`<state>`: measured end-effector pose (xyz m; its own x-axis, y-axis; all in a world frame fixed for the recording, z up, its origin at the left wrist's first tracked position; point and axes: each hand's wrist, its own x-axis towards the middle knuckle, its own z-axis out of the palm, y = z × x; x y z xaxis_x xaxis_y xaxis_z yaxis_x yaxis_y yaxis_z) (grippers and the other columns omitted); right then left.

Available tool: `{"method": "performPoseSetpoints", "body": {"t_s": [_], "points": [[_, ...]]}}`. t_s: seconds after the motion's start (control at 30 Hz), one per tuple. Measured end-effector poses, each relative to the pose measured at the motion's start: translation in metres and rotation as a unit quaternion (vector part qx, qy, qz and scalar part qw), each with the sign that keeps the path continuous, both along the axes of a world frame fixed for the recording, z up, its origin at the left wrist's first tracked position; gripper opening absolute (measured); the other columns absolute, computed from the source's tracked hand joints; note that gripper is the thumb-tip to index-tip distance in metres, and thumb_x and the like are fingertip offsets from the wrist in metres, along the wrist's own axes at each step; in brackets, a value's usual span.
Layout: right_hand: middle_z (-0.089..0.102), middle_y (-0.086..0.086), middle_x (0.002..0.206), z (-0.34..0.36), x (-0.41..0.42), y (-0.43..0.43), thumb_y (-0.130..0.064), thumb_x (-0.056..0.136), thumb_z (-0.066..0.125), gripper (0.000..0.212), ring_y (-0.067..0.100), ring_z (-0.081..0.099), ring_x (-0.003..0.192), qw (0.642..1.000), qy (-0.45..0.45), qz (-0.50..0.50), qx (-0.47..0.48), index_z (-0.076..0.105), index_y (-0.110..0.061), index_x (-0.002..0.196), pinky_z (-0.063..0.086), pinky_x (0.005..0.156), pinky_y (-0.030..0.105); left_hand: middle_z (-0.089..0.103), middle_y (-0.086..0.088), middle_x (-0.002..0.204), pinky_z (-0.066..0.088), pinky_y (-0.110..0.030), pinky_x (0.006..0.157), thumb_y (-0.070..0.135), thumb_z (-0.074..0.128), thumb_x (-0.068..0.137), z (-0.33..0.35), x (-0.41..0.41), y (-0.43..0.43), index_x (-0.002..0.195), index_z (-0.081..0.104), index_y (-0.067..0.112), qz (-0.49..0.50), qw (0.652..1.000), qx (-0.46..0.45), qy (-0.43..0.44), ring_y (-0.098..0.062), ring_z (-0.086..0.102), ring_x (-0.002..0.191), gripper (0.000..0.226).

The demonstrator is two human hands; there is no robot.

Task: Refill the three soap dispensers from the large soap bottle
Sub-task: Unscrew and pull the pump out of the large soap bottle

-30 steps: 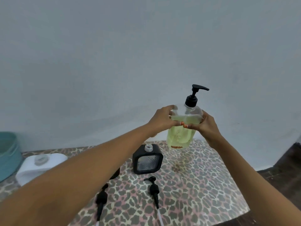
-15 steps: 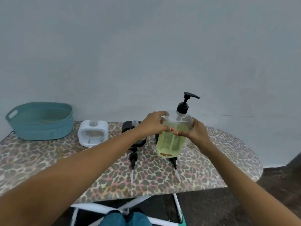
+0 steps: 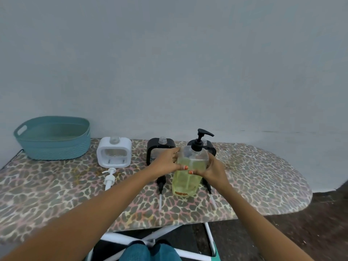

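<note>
1. Centre frame: left grip (image 3: 165, 162) and right grip (image 3: 212, 168) both wrapped round the large soap bottle (image 3: 188, 179), clasping its upper sides, low over the worktop (image 3: 263, 176)
2. Mostly full of yellow-green soap, so likely heavy; smooth clear plastic, probably slippery
3. Flat sides look the safest hold, not the black pump (image 3: 200, 138) on top

soap bottle (image 3: 188, 178): clear glossy plastic | basket (image 3: 54, 146): matt ribbed plastic | board cover (image 3: 263, 178): leopard-print cloth | white dispenser (image 3: 114, 155): smooth plastic
</note>
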<state>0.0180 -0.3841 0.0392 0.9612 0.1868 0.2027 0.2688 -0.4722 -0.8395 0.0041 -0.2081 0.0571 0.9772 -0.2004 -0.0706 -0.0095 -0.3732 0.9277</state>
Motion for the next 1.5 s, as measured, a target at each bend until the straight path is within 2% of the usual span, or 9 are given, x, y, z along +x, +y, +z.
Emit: {"method": "performPoseSetpoints", "body": {"t_s": [0.1,0.23,0.33,0.53,0.73,1.03,1.17,1.37,1.5], "points": [[0.058,-0.009,0.101,0.01,0.001,-0.002,-0.011,0.059,0.085,0.068,0.005,0.055,0.091,0.998,0.02,0.051,-0.04,0.05,-0.013,0.118,0.042,0.067,0.0,0.049,-0.012,0.136,0.043,-0.043,0.102,0.016,0.075,0.072,-0.006,0.006,0.003,0.14,0.031,0.012,-0.008,1.0,0.01,0.01,-0.024,0.05,0.122,0.08],[0.05,-0.009,0.121,0.039,0.002,-0.005,-0.03,0.067,0.08,0.073,0.012,0.048,0.114,0.992,0.026,0.096,-0.081,0.042,-0.015,0.128,0.042,0.096,0.026,0.041,-0.004,0.142,0.041,-0.044,0.104,0.027,0.08,0.066,-0.008,0.009,0.002,0.141,0.025,0.016,-0.021,1.0,0.015,0.016,-0.023,0.043,0.129,0.093],[0.046,-0.005,0.105,0.062,-0.001,0.008,-0.029,0.076,0.072,0.05,0.004,0.047,0.09,0.995,-0.056,0.01,-0.078,0.053,-0.015,0.12,0.036,0.074,0.007,0.04,0.0,0.14,0.039,-0.036,0.104,0.033,0.08,0.065,-0.007,0.009,-0.006,0.139,0.025,0.021,-0.003,1.0,0.028,-0.009,-0.02,0.04,0.128,0.093],[0.061,0.0,0.081,0.066,0.004,0.023,-0.029,0.075,0.075,0.031,0.005,0.047,0.063,0.988,-0.086,-0.052,-0.116,0.066,-0.006,0.093,0.036,0.055,0.008,0.049,0.008,0.117,0.039,-0.011,0.073,0.029,0.079,0.067,-0.006,0.007,-0.013,0.132,0.037,0.022,0.033,0.998,0.002,-0.047,-0.008,0.046,0.106,0.077],[0.051,-0.01,0.06,0.064,0.005,0.024,-0.022,0.076,0.074,0.026,0.0,0.046,0.056,0.988,-0.104,-0.041,-0.107,0.065,0.001,0.083,0.037,0.055,0.007,0.051,0.009,0.121,0.037,-0.02,0.088,0.034,0.081,0.063,-0.009,0.011,-0.009,0.131,0.04,0.02,0.03,0.997,0.02,-0.069,-0.009,0.047,0.113,0.08],[0.066,-0.001,0.098,0.078,0.011,0.004,0.001,0.08,0.065,0.024,0.01,0.063,0.096,0.989,0.058,0.137,-0.01,0.063,-0.012,0.1,0.051,0.086,0.017,0.064,0.007,0.114,0.05,-0.037,0.095,0.053,0.081,0.045,-0.013,0.017,-0.005,0.122,0.052,0.024,0.016,0.997,0.032,-0.072,-0.01,0.06,0.105,0.086],[0.063,-0.001,0.109,0.072,0.012,0.008,-0.012,0.078,0.071,0.035,0.014,0.061,0.103,0.997,0.039,0.067,-0.017,0.059,-0.015,0.11,0.049,0.087,0.021,0.063,0.006,0.116,0.048,-0.035,0.096,0.041,0.083,0.057,-0.015,0.018,-0.006,0.123,0.051,0.023,0.018,0.997,0.026,-0.076,-0.01,0.058,0.107,0.076],[0.053,-0.007,0.073,0.065,0.012,0.018,-0.023,0.069,0.079,0.03,0.005,0.05,0.066,0.992,-0.089,-0.044,-0.077,0.056,-0.013,0.085,0.038,0.057,0.005,0.06,0.006,0.118,0.046,-0.027,0.095,0.038,0.082,0.059,-0.016,0.019,-0.006,0.126,0.047,0.024,0.019,0.997,0.02,-0.076,-0.009,0.055,0.109,0.077],[0.067,-0.007,0.085,0.07,0.009,0.011,-0.007,0.071,0.076,0.027,0.006,0.065,0.082,1.0,-0.002,0.016,0.027,0.063,-0.017,0.093,0.051,0.077,0.016,0.064,0.006,0.112,0.048,-0.028,0.093,0.035,0.083,0.058,-0.018,0.021,-0.006,0.122,0.05,0.023,0.015,0.998,0.0,-0.068,-0.009,0.059,0.104,0.072]]}}
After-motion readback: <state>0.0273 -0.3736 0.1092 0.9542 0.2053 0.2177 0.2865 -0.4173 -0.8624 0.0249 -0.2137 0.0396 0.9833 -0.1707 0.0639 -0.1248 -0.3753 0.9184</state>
